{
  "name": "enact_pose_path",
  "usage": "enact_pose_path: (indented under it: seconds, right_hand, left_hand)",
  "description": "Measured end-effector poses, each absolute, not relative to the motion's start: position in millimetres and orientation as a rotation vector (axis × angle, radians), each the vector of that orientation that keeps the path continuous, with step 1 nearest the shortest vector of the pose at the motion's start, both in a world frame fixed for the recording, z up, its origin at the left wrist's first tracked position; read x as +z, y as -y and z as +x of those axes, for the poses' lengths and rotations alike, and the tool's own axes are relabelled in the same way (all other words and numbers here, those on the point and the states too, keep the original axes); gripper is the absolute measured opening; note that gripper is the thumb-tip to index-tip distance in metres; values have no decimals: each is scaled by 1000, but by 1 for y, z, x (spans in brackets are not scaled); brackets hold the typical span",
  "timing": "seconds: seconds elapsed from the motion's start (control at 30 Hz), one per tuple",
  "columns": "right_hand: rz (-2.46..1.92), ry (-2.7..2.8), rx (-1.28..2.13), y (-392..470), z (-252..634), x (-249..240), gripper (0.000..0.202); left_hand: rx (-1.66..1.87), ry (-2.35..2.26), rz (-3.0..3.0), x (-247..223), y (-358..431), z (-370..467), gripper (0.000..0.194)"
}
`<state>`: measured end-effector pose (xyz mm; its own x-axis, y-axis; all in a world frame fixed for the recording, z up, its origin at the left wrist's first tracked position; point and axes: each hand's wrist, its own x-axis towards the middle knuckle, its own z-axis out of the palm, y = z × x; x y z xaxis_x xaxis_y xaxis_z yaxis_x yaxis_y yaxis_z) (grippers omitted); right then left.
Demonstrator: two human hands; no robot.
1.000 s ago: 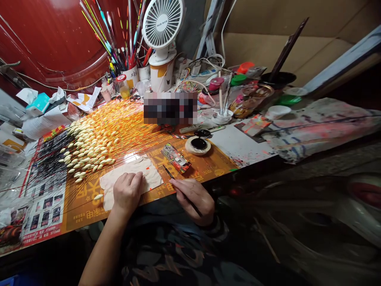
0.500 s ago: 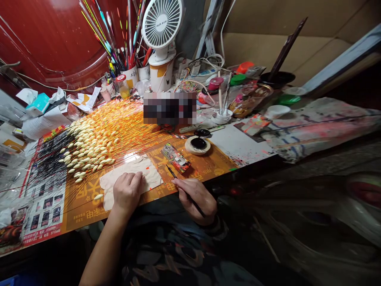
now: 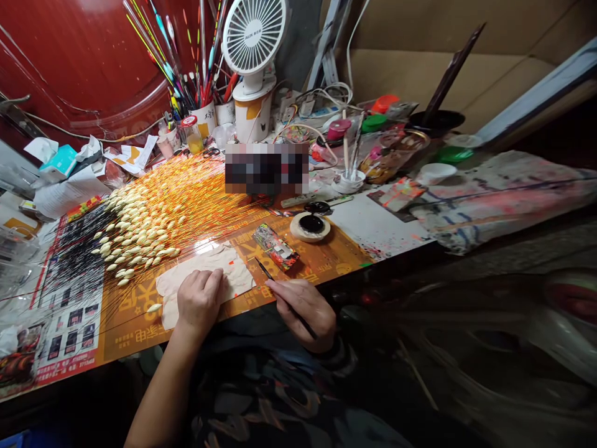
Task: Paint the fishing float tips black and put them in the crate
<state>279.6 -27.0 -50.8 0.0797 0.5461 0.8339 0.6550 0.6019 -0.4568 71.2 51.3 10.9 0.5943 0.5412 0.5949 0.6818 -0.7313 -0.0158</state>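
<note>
My left hand (image 3: 201,300) is closed over a crumpled pale cloth or paper (image 3: 186,280) at the table's front. A fishing float (image 3: 154,308) with a cream body sticks out to its left; the part inside my fingers is hidden. Pinched in my right hand (image 3: 305,314) is a thin dark paintbrush (image 3: 265,269), its tip pointing up and left. Just beyond the brush tip lies a paint-stained block (image 3: 276,247). Behind it to the right stands a small round pot of black paint (image 3: 310,225).
Many fishing floats (image 3: 140,227) with cream bodies and orange-yellow tips lie spread at left. A white fan (image 3: 254,37) stands at the back beside cups of floats and brushes. Paint jars and a brush cup (image 3: 349,180) crowd the back right. A stained cloth (image 3: 504,199) covers the right end.
My right hand and the paintbrush have shifted slightly left, bringing the brush tip left along the block. My left hand stays in place.
</note>
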Motion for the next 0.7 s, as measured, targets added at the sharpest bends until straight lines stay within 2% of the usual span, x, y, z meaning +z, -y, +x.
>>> enact_pose_path:
  seconds: [0.23,0.7]
  right_hand:
    - [-1049,1556,-111,26,278,-48,49]
    - [-989,1570,-74,29,269,-48,54]
  left_hand:
    - [-823,1046,-2589,9,-51,71,14]
    - [-799,1039,-2587,7,-51,71,12]
